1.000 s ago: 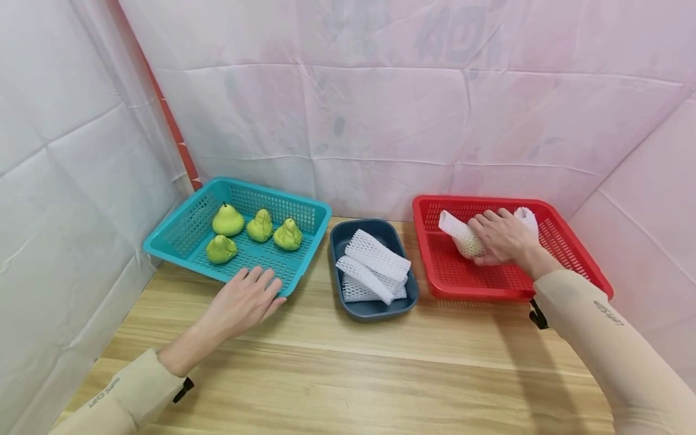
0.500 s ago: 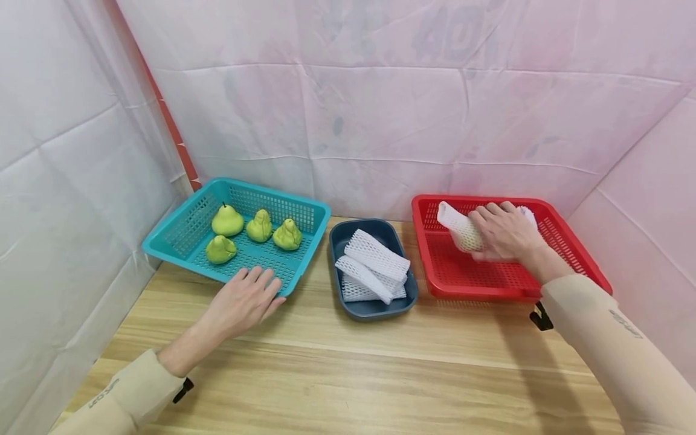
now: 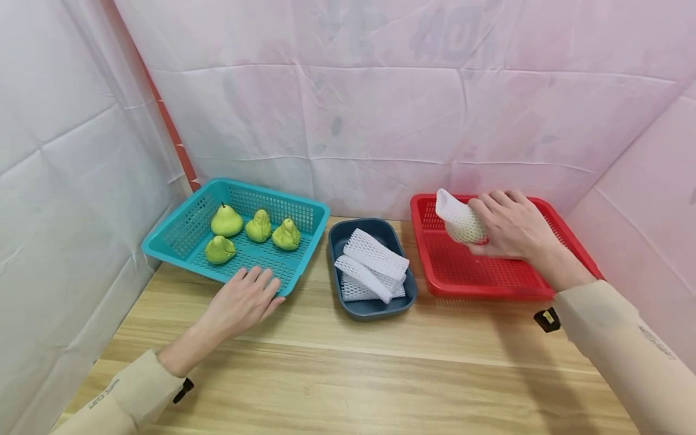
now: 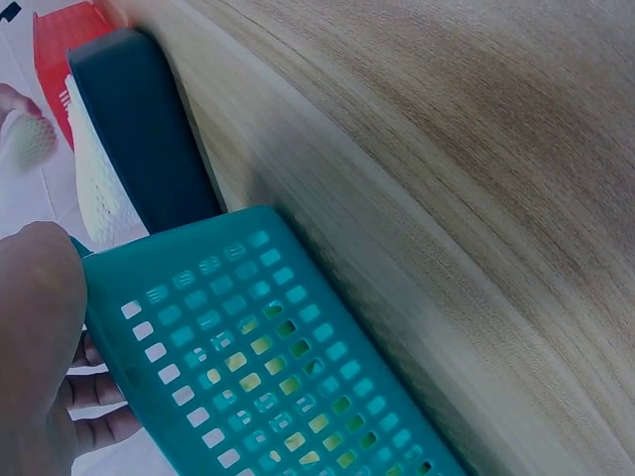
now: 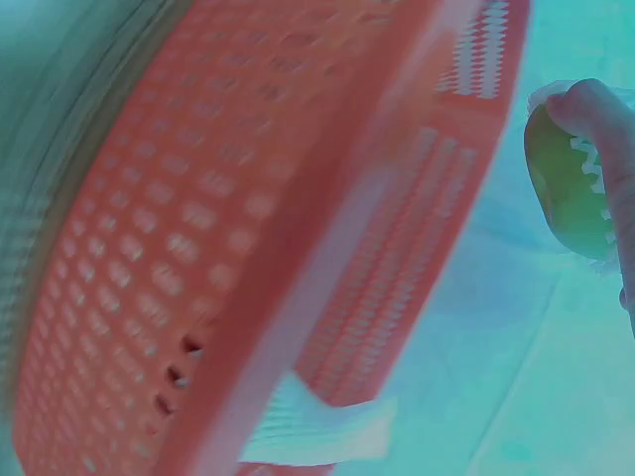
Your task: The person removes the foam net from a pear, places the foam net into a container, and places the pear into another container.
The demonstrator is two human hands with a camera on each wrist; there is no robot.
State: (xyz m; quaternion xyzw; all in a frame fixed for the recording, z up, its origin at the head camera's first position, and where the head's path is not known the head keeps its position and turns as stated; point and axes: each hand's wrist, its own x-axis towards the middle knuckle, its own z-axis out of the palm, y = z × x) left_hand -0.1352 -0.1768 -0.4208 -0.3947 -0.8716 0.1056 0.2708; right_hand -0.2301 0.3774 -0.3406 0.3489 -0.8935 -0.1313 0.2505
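While the left hand [image 3: 244, 302] lays its fingers over the near rim of the teal basket [image 3: 309, 244], grip unclear, the right hand [image 3: 513, 226] curls its fingers round a net-sleeved pear [image 3: 470, 229] above the red basket [image 3: 478, 291]. Probably light but bruisable; its soft sleeve [image 3: 449, 204] should yield, so hold the belly, not the loose end.

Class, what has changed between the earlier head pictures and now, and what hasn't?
The right hand has raised the netted pear higher over the red basket, grip kept. The left hand stays on the teal basket; its green pears and the net sleeves in the dark tray haven't moved.
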